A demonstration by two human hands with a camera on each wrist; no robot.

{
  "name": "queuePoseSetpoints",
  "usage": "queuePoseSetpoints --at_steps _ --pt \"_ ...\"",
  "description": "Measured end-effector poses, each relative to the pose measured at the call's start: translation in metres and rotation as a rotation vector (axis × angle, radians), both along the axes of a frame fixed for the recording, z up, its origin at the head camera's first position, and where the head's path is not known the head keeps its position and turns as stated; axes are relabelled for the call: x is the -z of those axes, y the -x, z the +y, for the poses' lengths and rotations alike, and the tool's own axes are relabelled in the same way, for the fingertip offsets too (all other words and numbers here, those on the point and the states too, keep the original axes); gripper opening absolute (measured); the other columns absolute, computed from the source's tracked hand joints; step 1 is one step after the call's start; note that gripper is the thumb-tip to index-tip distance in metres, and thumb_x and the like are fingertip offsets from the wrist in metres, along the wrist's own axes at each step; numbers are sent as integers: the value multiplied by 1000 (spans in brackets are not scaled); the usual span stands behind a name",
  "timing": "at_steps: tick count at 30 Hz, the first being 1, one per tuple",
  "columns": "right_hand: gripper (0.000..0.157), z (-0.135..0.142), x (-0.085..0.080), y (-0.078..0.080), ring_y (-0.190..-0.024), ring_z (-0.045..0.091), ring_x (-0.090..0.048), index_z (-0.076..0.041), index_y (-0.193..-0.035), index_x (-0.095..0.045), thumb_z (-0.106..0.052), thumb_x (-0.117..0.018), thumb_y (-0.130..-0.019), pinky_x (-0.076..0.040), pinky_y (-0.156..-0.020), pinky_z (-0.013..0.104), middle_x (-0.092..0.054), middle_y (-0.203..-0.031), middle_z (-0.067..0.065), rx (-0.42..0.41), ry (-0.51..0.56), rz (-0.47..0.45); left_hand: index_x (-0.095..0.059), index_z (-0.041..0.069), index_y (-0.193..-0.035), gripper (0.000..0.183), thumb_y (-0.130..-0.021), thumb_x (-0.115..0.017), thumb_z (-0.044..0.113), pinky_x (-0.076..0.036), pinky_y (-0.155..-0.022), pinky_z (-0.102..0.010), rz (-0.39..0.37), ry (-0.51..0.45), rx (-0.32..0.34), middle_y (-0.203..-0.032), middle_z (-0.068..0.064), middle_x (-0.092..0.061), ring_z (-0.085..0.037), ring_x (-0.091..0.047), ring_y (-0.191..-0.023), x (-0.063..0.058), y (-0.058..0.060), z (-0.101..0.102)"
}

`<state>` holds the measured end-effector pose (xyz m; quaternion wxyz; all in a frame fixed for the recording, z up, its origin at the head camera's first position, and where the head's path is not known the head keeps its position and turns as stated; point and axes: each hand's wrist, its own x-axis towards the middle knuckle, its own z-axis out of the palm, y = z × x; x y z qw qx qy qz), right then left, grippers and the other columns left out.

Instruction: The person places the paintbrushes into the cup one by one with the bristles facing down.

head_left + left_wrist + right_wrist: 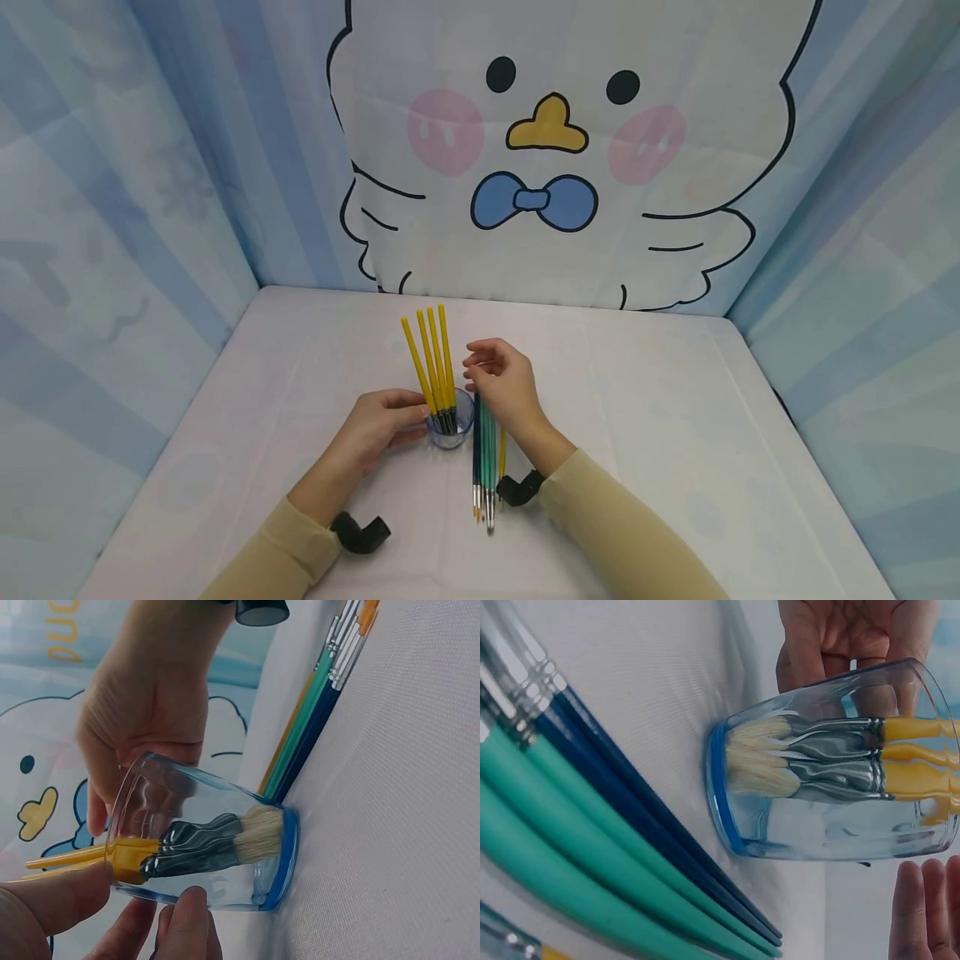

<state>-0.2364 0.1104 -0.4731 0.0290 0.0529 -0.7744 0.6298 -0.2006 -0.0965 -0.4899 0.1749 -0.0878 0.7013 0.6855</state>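
In the head view, the left hand [378,427], at centre left, holds the clear cup [466,417] from its left side. Four yellow brushes [439,367] stand in it, bristles down, handles leaning toward the top of the frame. Just right of the cup lie the dark blue brushes [476,446], the green brushes [487,442] and a loose yellow brush [502,450]. Their long axes run roughly up and down the frame, with the bristle ends lowest. The right hand [508,387] is the nearer one: it hangs at their upper ends, fingers loosely bent and gripping nothing. Whether it touches a handle, I cannot tell.

In the left wrist view, the left thumb is at the cup's rim, lower left, with fingers along the lower wall. The loose brushes run from the upper right down to behind the cup's base.

In the right wrist view, the loose handles slant from upper left to bottom centre, beside the cup's blue base. The right fingers show at the lower right, apart from those handles.
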Motion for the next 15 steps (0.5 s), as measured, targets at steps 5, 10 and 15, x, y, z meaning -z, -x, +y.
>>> queuePoseSetpoints --at_steps 5,10,15 --pt "25 6 2 -2 -95 34 -72 -16 -118 -69 -3 -65 -97 -67 -79 37 -70 -105 13 13 21 -23 -72 1 -119 30 -92 -75 13 -65 -88 -35 1 -3 -3 -125 -19 -68 -24 -71 -103 0 0 0" --pt "27 14 5 -3 -95 32 -72 -17 -118 -69 -1 -64 -96 -67 -77 34 -70 -105 13 29 24 -40 -71 1 -120 30 -92 -74 12 -65 -89 -35 1 -4 -2 -127 -19 -68 -23 -70 -104 0 0 0" --pt "27 23 10 -4 -93 29 -72 -15 -119 -69 -1 -64 -96 -67 -79 36 -70 -106 13 46 12 -54 -72 2 -120 29 -92 -74 11 -65 -89 -35 2 -13 -3 -126 -18 -68 -23 -71 -104 1 0 0"
